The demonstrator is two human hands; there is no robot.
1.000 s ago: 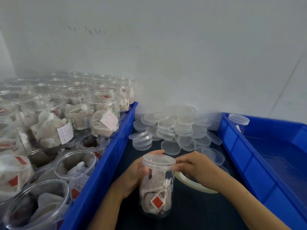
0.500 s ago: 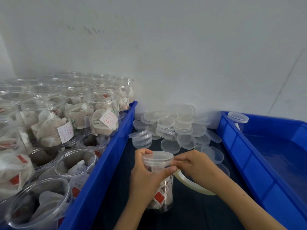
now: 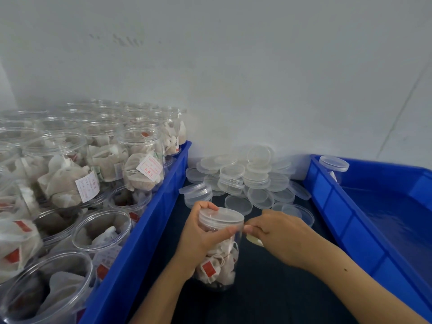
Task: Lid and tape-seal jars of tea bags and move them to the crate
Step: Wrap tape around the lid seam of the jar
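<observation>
Jar (image 3: 218, 256) now tilted, lidded top leaning away, left hand (image 3: 202, 235) gripping.

I am gripping the clear jar (image 3: 218, 256) upright on the dark surface, tea bags with red tags filling its lower half, its clear lid (image 3: 221, 215) seated on top. The blue crate (image 3: 364, 232) is lying at three o'clock, one lidded jar (image 3: 334, 166) standing in its far corner.

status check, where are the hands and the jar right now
Left hand grips lidded jar of tea bags near the lid. Right hand pinches tape beside the rim. Blue crate at right unobstructed.
</observation>
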